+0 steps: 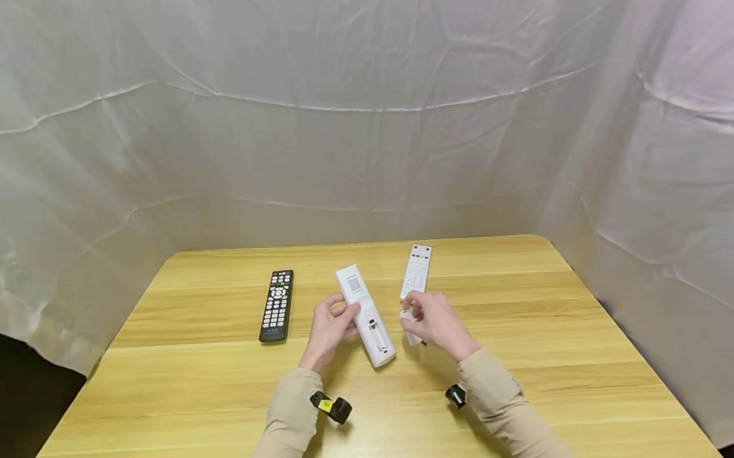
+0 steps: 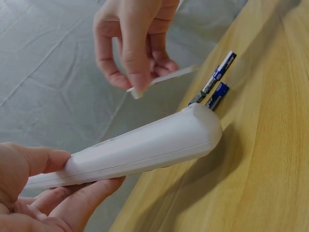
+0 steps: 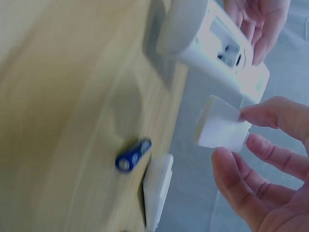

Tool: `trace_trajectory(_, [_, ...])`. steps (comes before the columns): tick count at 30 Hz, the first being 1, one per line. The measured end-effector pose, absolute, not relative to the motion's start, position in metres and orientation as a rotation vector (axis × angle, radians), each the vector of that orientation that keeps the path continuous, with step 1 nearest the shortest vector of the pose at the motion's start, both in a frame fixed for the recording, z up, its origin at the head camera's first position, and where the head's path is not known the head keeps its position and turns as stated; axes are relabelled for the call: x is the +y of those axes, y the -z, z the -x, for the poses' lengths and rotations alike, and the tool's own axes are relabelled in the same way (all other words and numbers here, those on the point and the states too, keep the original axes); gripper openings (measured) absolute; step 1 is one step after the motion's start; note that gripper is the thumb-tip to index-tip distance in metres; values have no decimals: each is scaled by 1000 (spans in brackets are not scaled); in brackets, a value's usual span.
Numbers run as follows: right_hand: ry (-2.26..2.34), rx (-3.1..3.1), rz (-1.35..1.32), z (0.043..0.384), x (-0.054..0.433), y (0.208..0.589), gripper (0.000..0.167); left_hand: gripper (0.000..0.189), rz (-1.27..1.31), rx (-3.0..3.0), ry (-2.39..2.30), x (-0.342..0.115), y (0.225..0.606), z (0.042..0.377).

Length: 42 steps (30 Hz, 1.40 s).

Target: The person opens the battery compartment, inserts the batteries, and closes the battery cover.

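Observation:
My left hand grips a white remote control with its back facing up, thumb on top and fingers underneath. Near the lower end its battery compartment is uncovered, with metal contacts showing inside. Just to the right, my right hand pinches a small white battery cover between thumb and fingertips, apart from the remote. Blue batteries lie on the table beyond the remote's end in the left wrist view; one battery shows below the cover in the right wrist view.
A second white remote lies buttons up on the wooden table, just beyond my right hand. To the left of my left hand lies a black remote. Pale fabric curtain hangs behind the table and at both sides.

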State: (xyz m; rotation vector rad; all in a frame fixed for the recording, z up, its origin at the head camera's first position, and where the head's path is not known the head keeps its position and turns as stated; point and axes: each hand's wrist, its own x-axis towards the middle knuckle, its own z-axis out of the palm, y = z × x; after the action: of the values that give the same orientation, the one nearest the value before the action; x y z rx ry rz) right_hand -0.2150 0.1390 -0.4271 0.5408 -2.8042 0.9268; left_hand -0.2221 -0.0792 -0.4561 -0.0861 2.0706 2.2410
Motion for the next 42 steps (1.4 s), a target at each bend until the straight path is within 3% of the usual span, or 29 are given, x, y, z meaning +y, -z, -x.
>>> trace_trajectory(42, [-803,-3062,-227,246,219,423,18,41,103,2060,-2240,-79,452,221])
